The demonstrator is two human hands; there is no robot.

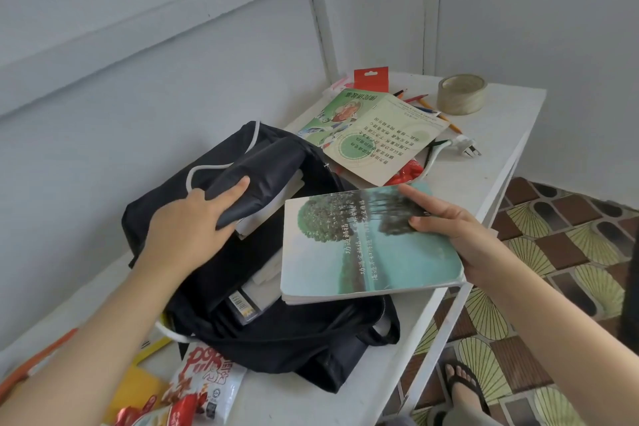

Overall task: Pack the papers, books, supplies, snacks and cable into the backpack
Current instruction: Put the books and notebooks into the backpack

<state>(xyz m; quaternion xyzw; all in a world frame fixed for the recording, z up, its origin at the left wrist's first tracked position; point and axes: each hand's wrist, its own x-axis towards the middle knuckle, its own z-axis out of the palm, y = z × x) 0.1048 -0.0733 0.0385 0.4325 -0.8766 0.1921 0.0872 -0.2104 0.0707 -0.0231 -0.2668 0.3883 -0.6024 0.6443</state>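
My left hand (193,218) grips the backpack (276,349) flap, mouth held open. My right hand (460,235) holds the teal book (363,245) just right of it. Advised: tilt edge-down, slide beside packed papers (268,273).

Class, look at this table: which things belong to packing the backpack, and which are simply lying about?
Belong: backpack, held open by the left hand; teal book in the right hand; green booklet; pencils; white cable; snack packet; tape roll, probably.
Not part of it: white table; sandal on the floor; patterned floor tiles.
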